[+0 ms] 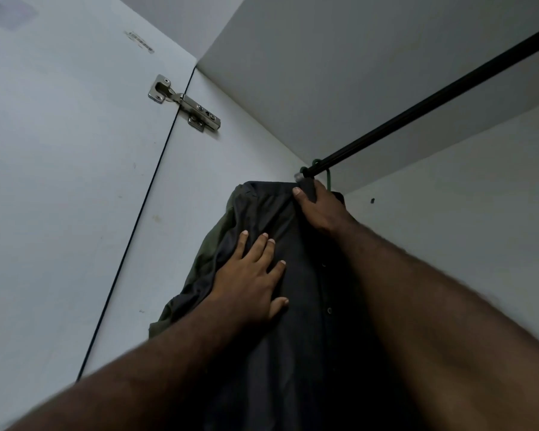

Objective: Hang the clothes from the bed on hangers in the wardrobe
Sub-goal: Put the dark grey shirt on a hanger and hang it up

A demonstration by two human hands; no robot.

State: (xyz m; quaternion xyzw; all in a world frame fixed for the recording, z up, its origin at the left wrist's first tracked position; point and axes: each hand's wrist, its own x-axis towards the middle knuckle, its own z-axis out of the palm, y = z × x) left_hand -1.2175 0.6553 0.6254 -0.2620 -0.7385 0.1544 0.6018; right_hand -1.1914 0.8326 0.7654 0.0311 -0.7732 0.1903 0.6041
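The dark shirt (308, 337) hangs inside the wardrobe (433, 244), up near the left end of the black rail (433, 101). A green hanger (329, 178) holds it. Only the hook shows, looped over the rail just above the collar (274, 188). Behind the shirt, on its left, a green piece of clothing (206, 256) peeks out, close to the side wall (231, 150).

The left hand (252, 281) lies flat on the front of the shirt, fingers spread wide, pressing on the cloth. The right hand (318, 206) is up at the top, with thumb and fingers curled round the collar, right under the hook.

The shirt looks soft, thin and light. It folds and bunches easily, so it will not keep its shape by itself. It may slide off the hanger if one shoulder is pulled. I think the best place to hold it is the top, at the collar or shoulders, where the hanger is firm underneath. The buttons (329, 310) run down the front, to the right of the left hand. A flat hand can smooth the cloth there without tugging.

A silver hinge (184, 102) sits on the door (59, 181) edge, far up on the left
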